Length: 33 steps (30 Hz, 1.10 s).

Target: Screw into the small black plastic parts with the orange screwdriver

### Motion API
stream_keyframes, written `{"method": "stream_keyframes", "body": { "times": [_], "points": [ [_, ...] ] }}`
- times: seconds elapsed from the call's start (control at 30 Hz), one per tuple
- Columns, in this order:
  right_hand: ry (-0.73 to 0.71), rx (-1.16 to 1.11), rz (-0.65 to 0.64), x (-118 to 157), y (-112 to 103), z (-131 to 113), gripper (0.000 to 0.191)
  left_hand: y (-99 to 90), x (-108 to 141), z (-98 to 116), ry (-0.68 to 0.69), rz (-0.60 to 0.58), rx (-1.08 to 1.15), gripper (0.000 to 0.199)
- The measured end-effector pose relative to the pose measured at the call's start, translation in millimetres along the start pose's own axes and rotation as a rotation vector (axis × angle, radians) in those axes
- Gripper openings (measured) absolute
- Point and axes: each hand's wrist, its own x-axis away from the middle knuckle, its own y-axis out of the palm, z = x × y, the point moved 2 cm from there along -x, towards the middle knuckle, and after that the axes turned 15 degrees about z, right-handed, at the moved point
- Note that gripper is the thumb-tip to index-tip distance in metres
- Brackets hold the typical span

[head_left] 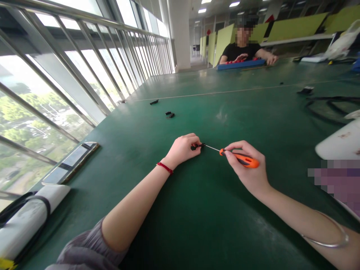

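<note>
Near the middle of the green table, my left hand pinches a small black part between thumb and fingers. My right hand is closed around the orange and black handle of a screwdriver. Its thin metal shaft points left, and the tip meets the black part at my left fingertips. Whether the tip sits in a screw is too small to tell. A red cord circles my left wrist, and a metal bangle is on my right forearm.
Small black pieces lie beyond my left hand, another farther back. Black cables and a white object are at right. A phone-like object lies by the left railing. Across the table, a person sits behind a blue tray.
</note>
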Motion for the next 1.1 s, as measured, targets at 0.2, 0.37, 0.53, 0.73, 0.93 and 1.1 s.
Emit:
{"method": "stream_keyframes", "body": {
  "times": [0.2, 0.37, 0.53, 0.73, 0.93, 1.1],
  "points": [
    [-0.071, -0.08, 0.104, -1.2, -0.2, 2.9, 0.028, 2.0, 1.2, -0.1, 0.012, 0.017, -0.021, 0.006],
    [-0.043, -0.012, 0.002, -1.5, 0.5, 2.6, 0.013, 1.5, 0.9, 2.0, 0.034, 0.003, -0.058, 0.006],
    [-0.09, 0.019, 0.01, -0.3, -0.1, -0.1, 0.009, 0.0, 0.3, 2.6, 0.07, -0.027, -0.08, 0.007],
    [-0.07, -0.076, 0.004, -0.7, 0.4, 4.6, 0.032, -0.6, 0.8, 4.5, 0.104, -0.032, -0.128, 0.007],
    [-0.081, 0.027, -0.046, 1.6, 1.0, 0.1, 0.008, 2.0, 1.7, 5.5, 0.097, -0.018, -0.157, 0.007],
    [-0.116, -0.035, 0.07, 0.5, 1.2, -0.8, 0.02, 4.1, 1.7, 5.1, 0.067, -0.013, -0.151, 0.008]
  ]
}}
